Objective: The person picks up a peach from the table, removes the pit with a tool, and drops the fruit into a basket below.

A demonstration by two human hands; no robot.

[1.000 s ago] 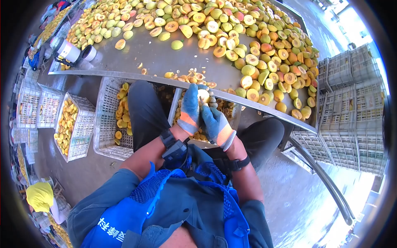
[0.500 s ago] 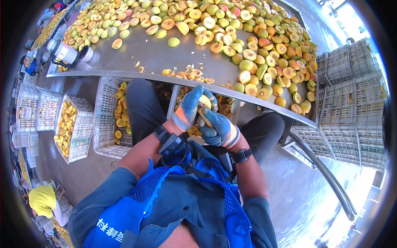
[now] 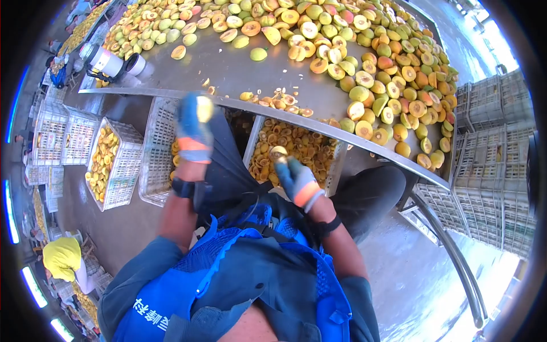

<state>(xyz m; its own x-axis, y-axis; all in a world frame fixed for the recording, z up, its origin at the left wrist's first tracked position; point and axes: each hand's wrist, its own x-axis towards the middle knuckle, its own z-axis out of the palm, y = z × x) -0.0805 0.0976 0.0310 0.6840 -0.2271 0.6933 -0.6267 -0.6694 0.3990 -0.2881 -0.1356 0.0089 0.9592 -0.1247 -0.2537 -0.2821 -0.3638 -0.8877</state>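
Note:
My left hand (image 3: 194, 128), in a blue and orange glove and blurred, is closed on a yellow fruit half (image 3: 204, 109) above my thigh, near the table's front edge. In front of my body, my right hand (image 3: 298, 182) is closed on something small with a round brownish end (image 3: 278, 153); its exact nature is unclear. Below and beyond that hand is a crate (image 3: 340, 165) of brownish fruit pieces. Another crate (image 3: 154, 122), holding yellow halves, stands beside my left hand and is partly hidden by it.
The metal table (image 3: 216, 68) bears many cut fruits (image 3: 393, 88) and two cups (image 3: 108, 61). A crate of yellow halves (image 3: 103, 162) stands left, stacked crates (image 3: 493, 154) right. A person in yellow (image 3: 61, 259) is at lower left. A curved metal bar (image 3: 456, 251) is at right.
My hands were together over the middle crate and have parted. The left moved left and forward with the fruit half; the right moved slightly down and right. The view has shifted slightly.

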